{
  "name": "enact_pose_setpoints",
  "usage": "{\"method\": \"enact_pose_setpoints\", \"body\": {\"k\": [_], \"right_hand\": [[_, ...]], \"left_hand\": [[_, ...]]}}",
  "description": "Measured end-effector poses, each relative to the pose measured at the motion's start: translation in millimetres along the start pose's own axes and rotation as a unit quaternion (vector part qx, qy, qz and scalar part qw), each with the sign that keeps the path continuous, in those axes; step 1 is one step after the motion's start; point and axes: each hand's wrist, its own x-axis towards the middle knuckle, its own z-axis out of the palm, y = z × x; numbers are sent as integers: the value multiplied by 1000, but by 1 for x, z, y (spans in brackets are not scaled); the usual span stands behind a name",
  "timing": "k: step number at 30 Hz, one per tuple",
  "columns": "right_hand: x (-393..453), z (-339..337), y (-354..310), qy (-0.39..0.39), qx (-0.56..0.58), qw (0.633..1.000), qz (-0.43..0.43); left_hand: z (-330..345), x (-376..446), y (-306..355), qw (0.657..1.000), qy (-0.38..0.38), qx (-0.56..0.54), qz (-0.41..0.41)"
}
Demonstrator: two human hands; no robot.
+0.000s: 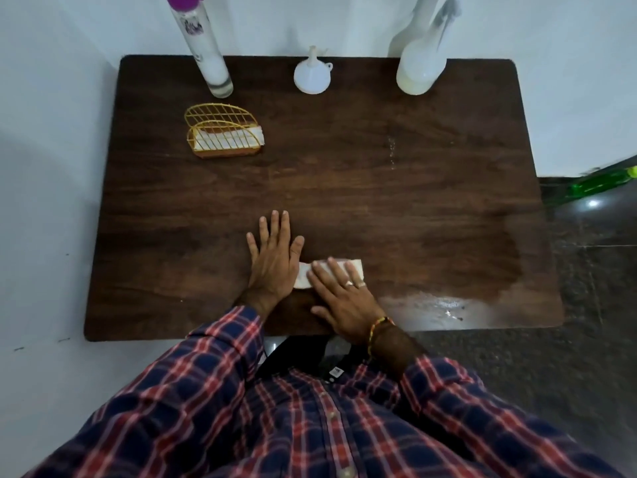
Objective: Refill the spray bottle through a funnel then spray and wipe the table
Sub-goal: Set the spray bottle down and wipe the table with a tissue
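Note:
My right hand presses flat on a white folded tissue near the front edge of the dark wooden table. Flat on the wood just left of the tissue lies my left hand, fingers spread, its thumb side touching the tissue. A wet patch darkens the table's right side and shines near the front right corner. The white spray bottle stands at the back right. A white funnel rests upside down at the back centre. A tall bottle with a purple cap stands at the back left.
A gold wire napkin holder with white tissues sits on the left part of the table. White walls border the table behind and to the left. A green bottle lies on the dark floor to the right.

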Motion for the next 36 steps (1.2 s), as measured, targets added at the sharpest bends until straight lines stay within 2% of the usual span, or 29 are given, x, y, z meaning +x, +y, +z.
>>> {"method": "enact_pose_setpoints", "body": {"k": [1, 5, 6, 9, 12, 13, 17, 19, 22, 24, 25, 28, 30, 34, 36], "right_hand": [[-4, -2, 9, 8, 6, 1000, 21], [45, -26, 59, 44, 73, 965, 248], [66, -36, 65, 43, 81, 962, 259], [106, -51, 60, 2, 54, 984, 170], [92, -46, 66, -3, 25, 996, 86], [87, -44, 75, 5, 24, 995, 93], [126, -59, 109, 36, 78, 969, 232], [152, -70, 104, 35, 74, 978, 194], [159, -73, 97, -3, 33, 999, 36], [159, -78, 116, -20, 15, 1000, -9], [165, -82, 130, -16, 13, 1000, -4], [202, -99, 166, 9, 46, 993, 112], [219, -107, 171, 15, 52, 987, 149], [182, -91, 134, -16, 27, 999, 28], [156, -83, 135, -19, 14, 1000, 14]], "left_hand": [[-5, 6, -1, 1000, 6, -6, -4], [-20, 30, 6, 1000, 10, -17, -9], [-21, 36, 10, 1000, 6, -17, -12], [-26, 57, 22, 1000, 1, -18, -19], [-30, 80, 30, 999, -21, -18, -44], [-29, 86, 31, 997, -36, -16, -60], [-19, 100, 35, 991, -79, 28, -105], [-15, 104, 36, 988, -90, 35, -120], [-13, 110, 34, 985, -101, 45, -133], [-12, 111, 33, 983, -112, 33, -141], [-12, 110, 34, 983, -111, 28, -144], [-14, 110, 36, 984, -100, 26, -147], [-12, 109, 36, 984, -90, 30, -150], [-6, 106, 35, 986, -51, 56, -148], [-7, 107, 35, 986, -69, 39, -147]]}}
